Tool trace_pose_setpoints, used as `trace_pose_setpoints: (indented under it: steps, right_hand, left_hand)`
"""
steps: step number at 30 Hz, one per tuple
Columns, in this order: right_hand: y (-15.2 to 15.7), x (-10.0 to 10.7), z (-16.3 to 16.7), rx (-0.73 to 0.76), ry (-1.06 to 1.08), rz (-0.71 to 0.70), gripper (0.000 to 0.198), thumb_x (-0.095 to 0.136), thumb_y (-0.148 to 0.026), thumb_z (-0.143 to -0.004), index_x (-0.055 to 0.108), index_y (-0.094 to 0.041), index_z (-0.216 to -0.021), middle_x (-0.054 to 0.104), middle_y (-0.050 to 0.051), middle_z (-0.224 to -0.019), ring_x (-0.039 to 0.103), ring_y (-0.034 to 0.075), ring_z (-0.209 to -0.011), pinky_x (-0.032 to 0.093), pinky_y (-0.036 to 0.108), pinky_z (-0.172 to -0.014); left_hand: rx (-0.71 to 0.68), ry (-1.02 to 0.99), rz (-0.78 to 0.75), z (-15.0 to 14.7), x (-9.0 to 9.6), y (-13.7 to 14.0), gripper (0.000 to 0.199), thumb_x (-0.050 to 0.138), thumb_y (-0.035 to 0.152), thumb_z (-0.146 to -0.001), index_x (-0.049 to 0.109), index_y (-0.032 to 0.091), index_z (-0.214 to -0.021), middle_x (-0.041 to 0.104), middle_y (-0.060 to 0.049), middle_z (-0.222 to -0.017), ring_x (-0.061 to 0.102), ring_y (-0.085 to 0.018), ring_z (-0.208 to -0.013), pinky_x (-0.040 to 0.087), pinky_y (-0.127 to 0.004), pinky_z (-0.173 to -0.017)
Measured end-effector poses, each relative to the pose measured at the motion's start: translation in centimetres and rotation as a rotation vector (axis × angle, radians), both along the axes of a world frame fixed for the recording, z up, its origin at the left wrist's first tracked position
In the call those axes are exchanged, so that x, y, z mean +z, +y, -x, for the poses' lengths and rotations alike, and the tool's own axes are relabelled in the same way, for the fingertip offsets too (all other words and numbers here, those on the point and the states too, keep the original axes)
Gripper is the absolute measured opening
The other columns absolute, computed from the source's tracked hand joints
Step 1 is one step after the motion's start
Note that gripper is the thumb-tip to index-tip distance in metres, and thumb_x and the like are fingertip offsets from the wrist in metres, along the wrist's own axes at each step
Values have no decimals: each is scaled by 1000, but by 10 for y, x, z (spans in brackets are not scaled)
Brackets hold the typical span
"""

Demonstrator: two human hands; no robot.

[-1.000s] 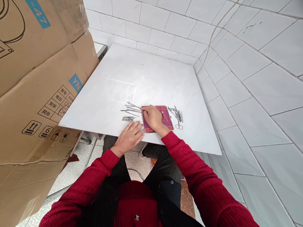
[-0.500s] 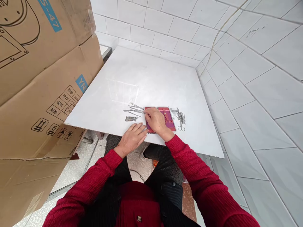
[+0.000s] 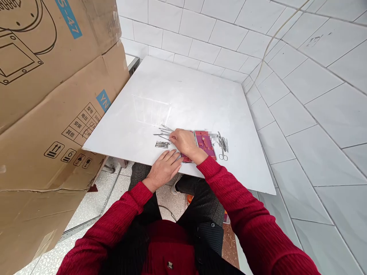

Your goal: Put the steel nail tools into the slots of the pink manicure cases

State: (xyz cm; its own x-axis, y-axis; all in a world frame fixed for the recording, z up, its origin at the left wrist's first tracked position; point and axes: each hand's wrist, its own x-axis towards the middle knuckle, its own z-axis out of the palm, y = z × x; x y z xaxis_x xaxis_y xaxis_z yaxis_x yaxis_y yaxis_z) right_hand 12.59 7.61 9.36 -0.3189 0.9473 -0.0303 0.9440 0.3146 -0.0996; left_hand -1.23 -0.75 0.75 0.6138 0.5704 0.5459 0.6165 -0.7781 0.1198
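A red and purple manicure case point(image 3: 206, 147) lies unfolded on the white table, its left half largely covered by my right hand point(image 3: 185, 143). The fingertips of that hand are pinched together at the right ends of several thin metal manicure tools point(image 3: 163, 133); what they grip is too small to make out. My left hand point(image 3: 165, 167) rests flat with its fingers stretched out at the table's front edge, fingertips beside the case's lower left corner. Nail clippers point(image 3: 162, 144) lie just beyond the left fingers. Right of the case are small scissors point(image 3: 223, 156) among other metal tools.
The white tabletop point(image 3: 189, 91) reaches back to the tiled wall point(image 3: 197, 34). A large cardboard box point(image 3: 63, 95) stands close along the left side. A pale cable point(image 3: 265, 49) hangs down the wall at the back right corner.
My right hand has moved left, from over the case to the ends of the thin metal tools. The left hand stays flat in nearly the same place. The whole view has shifted slightly.
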Motion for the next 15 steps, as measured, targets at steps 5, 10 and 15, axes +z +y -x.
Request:
trace_pose_setpoints:
  steps: [5,10,15]
  right_hand:
    - [13,6,23,43,-173,55,24,53,-16,-99,77,-12,-100,77,19,-104,73,28,-98,49,31,-78]
    - [23,6,34,63,-256,114,23,58,-12,-94,77,-9,-106,77,24,-105,74,30,-101,53,33,-83]
    - [22,13,31,40,-246,184,27,54,-10,-94,78,-10,-105,78,20,-107,74,29,-100,52,31,-78]
  left_hand:
    - [-3,-5,16,0,-2,1,31,49,22,-104,66,16,-130,70,-13,-132,61,-27,-131,46,-48,-114]
    - [0,-7,-7,1,-3,0,30,50,22,-104,66,16,-129,70,-13,-132,62,-27,-130,47,-48,-114]
    - [8,-1,2,1,-3,-1,30,51,22,-104,65,17,-129,69,-12,-133,60,-27,-133,47,-48,-114]
